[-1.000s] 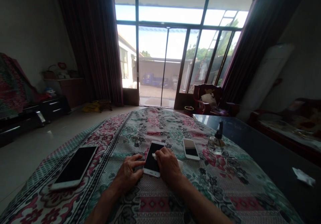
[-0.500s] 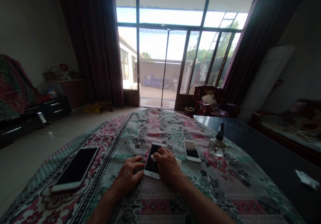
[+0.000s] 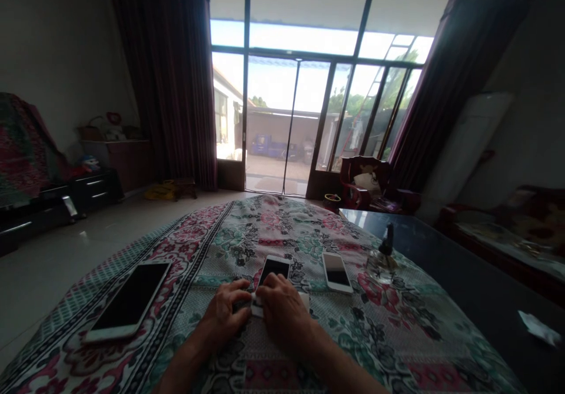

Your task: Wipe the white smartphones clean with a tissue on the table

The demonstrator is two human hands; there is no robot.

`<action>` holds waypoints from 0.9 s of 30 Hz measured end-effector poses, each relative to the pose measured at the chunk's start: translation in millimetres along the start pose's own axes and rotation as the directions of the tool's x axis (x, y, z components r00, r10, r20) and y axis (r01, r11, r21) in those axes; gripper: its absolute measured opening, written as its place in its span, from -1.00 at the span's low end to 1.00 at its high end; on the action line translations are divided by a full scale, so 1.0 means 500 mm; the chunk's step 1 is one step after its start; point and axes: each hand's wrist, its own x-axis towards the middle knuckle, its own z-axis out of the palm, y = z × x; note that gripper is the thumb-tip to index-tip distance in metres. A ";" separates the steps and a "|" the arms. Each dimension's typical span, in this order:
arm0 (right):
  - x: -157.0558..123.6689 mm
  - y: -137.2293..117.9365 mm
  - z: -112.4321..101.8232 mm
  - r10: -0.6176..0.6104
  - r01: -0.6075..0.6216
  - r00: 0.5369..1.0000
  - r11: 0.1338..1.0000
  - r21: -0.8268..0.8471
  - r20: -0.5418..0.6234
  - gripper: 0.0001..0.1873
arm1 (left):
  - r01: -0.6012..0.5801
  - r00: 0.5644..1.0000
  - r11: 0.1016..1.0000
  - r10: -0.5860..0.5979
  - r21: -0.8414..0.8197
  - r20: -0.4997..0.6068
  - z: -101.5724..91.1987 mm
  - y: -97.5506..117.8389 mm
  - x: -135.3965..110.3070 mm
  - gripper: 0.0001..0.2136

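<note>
A white smartphone (image 3: pixel 275 267) with a dark screen lies on the patterned cloth, its lower part largely covered by my hands. My right hand (image 3: pixel 285 308) bends over the phone's lower end, fingers closed on a white tissue (image 3: pixel 304 301) that shows beside the hand and at the fingertips. Along the phone's lower left edge rests my left hand (image 3: pixel 227 308), fingers apart and tips near or touching the edge. To the right lies a smaller white phone (image 3: pixel 337 272). A larger white phone (image 3: pixel 130 300) lies to the left.
A clear glass bottle with a black top (image 3: pixel 383 261) stands on the cloth at right. Beyond it is a dark tabletop (image 3: pixel 445 264) with a crumpled white paper (image 3: pixel 539 327). A wooden chair (image 3: pixel 366 179) stands near the glass doors (image 3: pixel 282 129).
My right hand has slid down the phone with the tissue, from mid-screen to its lower end, uncovering more of the upper screen. My left hand stays by the left edge. The view has tilted slightly.
</note>
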 end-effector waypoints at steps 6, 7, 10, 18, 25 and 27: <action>0.084 0.079 0.004 0.178 -0.189 0.978 0.977 -0.098 -0.111 -0.74 | 0.028 1.000 0.999 -0.029 0.021 0.013 -0.005 0.021 -0.002 -0.81; 0.098 0.089 0.005 0.194 -0.206 0.975 0.972 -0.112 -0.113 -0.73 | 0.033 0.999 0.999 -0.034 0.020 0.010 -0.005 0.023 -0.002 -0.82; 0.129 0.105 0.005 0.226 -0.240 0.967 0.962 -0.132 -0.115 -0.72 | 0.048 0.998 0.999 -0.049 0.012 0.028 -0.008 0.026 -0.003 -0.83; 0.096 0.074 0.009 0.105 -0.114 0.993 0.982 -0.150 -0.062 -0.72 | 0.056 0.998 0.998 -0.056 -0.019 0.023 -0.011 0.030 -0.003 -0.82; -0.015 0.005 0.004 -0.041 0.040 0.999 0.996 -0.080 -0.006 -0.81 | 0.047 0.999 0.998 -0.047 -0.038 -0.008 -0.006 0.017 -0.003 -0.79; -0.035 -0.006 0.002 -0.065 0.066 0.998 0.996 -0.062 0.019 -0.84 | 0.033 0.999 0.999 -0.033 -0.038 -0.008 -0.006 0.015 -0.004 -0.78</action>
